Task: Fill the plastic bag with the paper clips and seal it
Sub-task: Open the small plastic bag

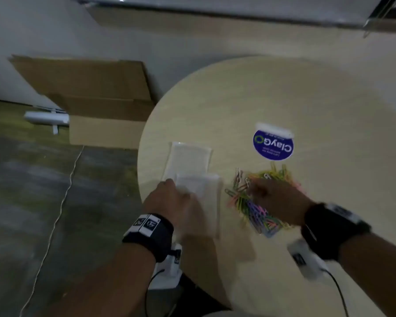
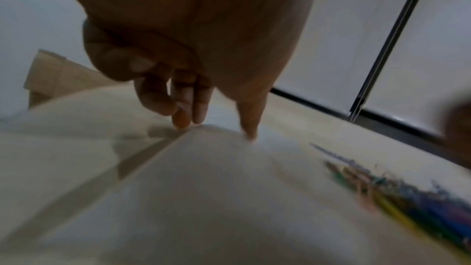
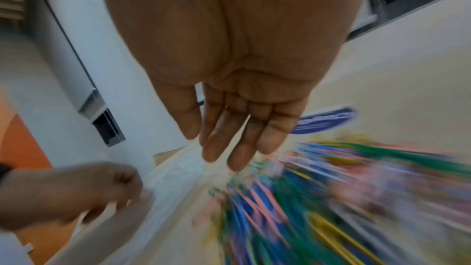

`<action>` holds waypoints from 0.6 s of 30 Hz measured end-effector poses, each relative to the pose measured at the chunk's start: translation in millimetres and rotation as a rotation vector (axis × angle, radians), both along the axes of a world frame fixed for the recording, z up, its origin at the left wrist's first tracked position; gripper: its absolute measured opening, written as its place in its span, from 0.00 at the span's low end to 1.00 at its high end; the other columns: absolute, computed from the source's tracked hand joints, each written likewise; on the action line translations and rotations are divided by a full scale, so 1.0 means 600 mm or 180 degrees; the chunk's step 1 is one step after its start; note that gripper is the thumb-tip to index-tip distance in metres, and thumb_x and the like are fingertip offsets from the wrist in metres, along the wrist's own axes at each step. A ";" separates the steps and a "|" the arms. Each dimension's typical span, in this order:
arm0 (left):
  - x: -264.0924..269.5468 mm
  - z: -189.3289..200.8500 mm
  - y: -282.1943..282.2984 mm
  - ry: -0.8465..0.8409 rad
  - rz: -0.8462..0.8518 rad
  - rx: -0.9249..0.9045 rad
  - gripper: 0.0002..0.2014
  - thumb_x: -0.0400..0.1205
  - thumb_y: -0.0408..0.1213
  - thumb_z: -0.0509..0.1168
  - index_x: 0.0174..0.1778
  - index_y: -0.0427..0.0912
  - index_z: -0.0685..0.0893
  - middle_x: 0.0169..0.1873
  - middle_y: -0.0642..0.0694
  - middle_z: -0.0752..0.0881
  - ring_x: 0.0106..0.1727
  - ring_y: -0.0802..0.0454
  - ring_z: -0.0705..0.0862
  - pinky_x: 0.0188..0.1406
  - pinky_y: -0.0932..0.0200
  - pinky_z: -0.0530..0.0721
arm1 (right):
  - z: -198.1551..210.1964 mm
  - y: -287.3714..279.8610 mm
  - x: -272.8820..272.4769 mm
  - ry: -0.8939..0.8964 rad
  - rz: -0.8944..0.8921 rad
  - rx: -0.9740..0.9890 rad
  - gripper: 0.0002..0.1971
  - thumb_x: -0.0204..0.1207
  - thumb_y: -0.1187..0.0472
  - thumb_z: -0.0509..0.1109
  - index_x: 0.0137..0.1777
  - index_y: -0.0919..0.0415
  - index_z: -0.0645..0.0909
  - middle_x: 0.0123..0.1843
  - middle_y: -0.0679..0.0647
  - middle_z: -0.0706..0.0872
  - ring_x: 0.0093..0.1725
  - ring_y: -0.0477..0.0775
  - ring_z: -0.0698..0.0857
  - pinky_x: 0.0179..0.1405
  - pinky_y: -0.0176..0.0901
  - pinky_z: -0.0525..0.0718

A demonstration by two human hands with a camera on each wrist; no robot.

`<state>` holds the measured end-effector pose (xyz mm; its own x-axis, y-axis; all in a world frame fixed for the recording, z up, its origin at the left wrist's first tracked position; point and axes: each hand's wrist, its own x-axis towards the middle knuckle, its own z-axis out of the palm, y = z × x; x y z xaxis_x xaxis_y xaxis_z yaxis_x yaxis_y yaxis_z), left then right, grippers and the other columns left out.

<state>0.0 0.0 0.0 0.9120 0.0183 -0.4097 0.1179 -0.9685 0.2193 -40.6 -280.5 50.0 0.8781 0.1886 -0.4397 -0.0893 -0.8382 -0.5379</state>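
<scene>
A heap of coloured paper clips (image 1: 256,211) lies on the round pale table (image 1: 284,92), blurred in both wrist views (image 2: 407,198) (image 3: 331,188). To its left is a clear plastic bag (image 1: 209,202) (image 2: 203,178), raised at its far edge. My left hand (image 1: 169,197) holds that edge with curled fingers (image 3: 76,194). A second flat clear bag (image 1: 188,156) lies just beyond. My right hand (image 1: 252,191) hovers over the clips, with straight fingers (image 3: 224,148) pointing down and nothing in them.
A blue round ClayGo label (image 1: 273,144) with a white tab lies on the table beyond the clips. An open cardboard box (image 1: 101,106) stands on the floor left of the table. A white cable (image 1: 62,197) and a white object (image 1: 46,118) lie on the floor.
</scene>
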 end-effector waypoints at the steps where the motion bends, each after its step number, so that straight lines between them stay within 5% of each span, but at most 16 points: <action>1: 0.001 -0.007 0.002 0.0026 -0.0020 -0.0034 0.19 0.84 0.57 0.61 0.56 0.44 0.76 0.55 0.42 0.82 0.54 0.35 0.85 0.49 0.45 0.82 | -0.012 0.013 0.027 -0.0151 -0.0057 0.0073 0.04 0.77 0.54 0.65 0.48 0.50 0.80 0.45 0.48 0.86 0.46 0.53 0.84 0.47 0.48 0.80; 5: -0.013 -0.023 0.000 -0.0180 -0.0158 -0.0342 0.09 0.86 0.46 0.62 0.58 0.49 0.83 0.56 0.43 0.85 0.54 0.38 0.86 0.52 0.48 0.83 | -0.026 0.070 0.096 -0.0361 -0.0076 0.0239 0.13 0.81 0.54 0.65 0.64 0.50 0.78 0.60 0.52 0.78 0.60 0.52 0.79 0.58 0.42 0.73; 9: -0.043 -0.008 -0.005 -0.0737 -0.0159 -0.0720 0.08 0.85 0.45 0.66 0.56 0.49 0.86 0.51 0.46 0.88 0.47 0.40 0.87 0.46 0.46 0.85 | -0.034 0.094 0.099 0.0196 -0.0106 0.0657 0.12 0.84 0.52 0.61 0.66 0.46 0.77 0.71 0.49 0.73 0.67 0.51 0.76 0.59 0.44 0.72; 13: -0.065 0.009 -0.018 -0.1023 -0.0016 -0.1054 0.08 0.84 0.47 0.68 0.54 0.50 0.89 0.50 0.50 0.89 0.45 0.48 0.87 0.46 0.52 0.85 | -0.017 0.080 0.081 0.0403 -0.0042 0.1001 0.11 0.84 0.51 0.60 0.55 0.46 0.84 0.65 0.44 0.81 0.59 0.49 0.83 0.56 0.44 0.81; 18: -0.075 0.006 -0.033 -0.1304 -0.0031 -0.1503 0.06 0.84 0.41 0.70 0.53 0.48 0.92 0.49 0.53 0.91 0.47 0.57 0.87 0.49 0.77 0.76 | -0.010 0.057 0.062 0.0516 -0.0111 0.1122 0.13 0.82 0.54 0.63 0.52 0.52 0.90 0.55 0.45 0.89 0.54 0.42 0.86 0.51 0.33 0.78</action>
